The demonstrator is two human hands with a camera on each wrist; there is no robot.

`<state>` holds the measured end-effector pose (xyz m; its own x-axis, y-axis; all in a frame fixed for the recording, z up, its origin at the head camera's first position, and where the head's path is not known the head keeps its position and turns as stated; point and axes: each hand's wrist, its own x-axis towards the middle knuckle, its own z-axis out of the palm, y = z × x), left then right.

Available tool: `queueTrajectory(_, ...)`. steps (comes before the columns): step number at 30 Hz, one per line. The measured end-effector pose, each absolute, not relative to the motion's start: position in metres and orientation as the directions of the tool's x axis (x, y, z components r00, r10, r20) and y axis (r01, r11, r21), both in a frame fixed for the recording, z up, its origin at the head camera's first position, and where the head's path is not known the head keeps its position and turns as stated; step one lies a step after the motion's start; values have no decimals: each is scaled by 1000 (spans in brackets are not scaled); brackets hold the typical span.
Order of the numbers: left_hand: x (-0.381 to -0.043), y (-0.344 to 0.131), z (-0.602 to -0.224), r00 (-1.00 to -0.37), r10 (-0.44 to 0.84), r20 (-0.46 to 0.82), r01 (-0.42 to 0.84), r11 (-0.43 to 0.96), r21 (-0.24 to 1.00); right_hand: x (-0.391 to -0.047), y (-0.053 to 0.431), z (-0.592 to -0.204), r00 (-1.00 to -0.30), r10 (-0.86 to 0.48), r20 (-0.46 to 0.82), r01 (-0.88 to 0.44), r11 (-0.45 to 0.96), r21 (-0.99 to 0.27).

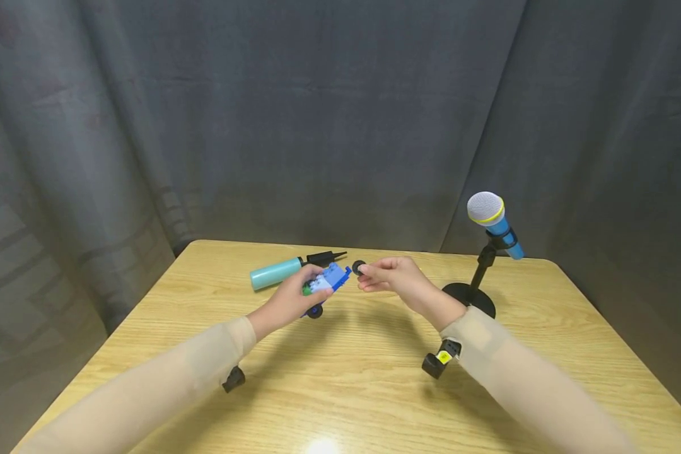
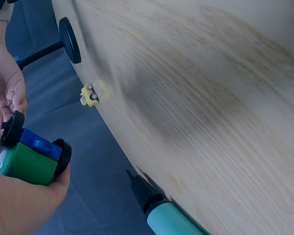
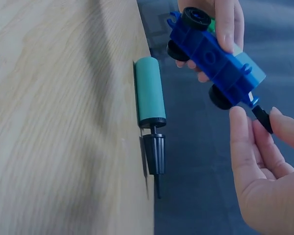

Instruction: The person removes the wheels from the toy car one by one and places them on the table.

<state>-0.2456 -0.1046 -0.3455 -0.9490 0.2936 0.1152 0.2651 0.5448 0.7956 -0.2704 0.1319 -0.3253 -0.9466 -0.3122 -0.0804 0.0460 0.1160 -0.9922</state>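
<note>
My left hand [image 1: 292, 294] grips a blue toy vehicle [image 1: 333, 275] with a green part, raised over the table. In the right wrist view its underside faces the camera, with black wheels [image 3: 196, 18] at three corners. Between thumb and fingers my right hand [image 1: 403, 280] pinches a loose black wheel [image 1: 359, 268], seen edge-on in the right wrist view. That wheel is close to the bare corner of the toy's blue base [image 3: 210, 56]; whether they touch I cannot tell. In the left wrist view, the green block [image 2: 32, 164] lies in the left palm.
Behind the left hand a teal hand pump [image 1: 275, 273] with a black nozzle lies on the wooden table [image 1: 340, 378]. A blue toy microphone [image 1: 499, 228] on a black stand is at the right. A small yellow toy [image 2: 89, 95] sits near the table edge in the left wrist view.
</note>
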Motion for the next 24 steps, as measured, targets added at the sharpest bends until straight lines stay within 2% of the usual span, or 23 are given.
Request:
queueTrajectory(7, -245, -113, -342, -955, 283, 95, 239, 537, 809, -275, 129, -335, -932, -344, -111, 107, 30, -994)
queueTrajectory(16, -254, -120, -339, -960, 274, 52, 193, 519, 832, -265, 116, -352, -901, -383, -205, 176, 110, -978)
queueTrajectory(24, -263, -122, -338, -955, 293, 32, 175, 474, 863, -253, 99, -365, -880, -387, -275, 254, 106, -961)
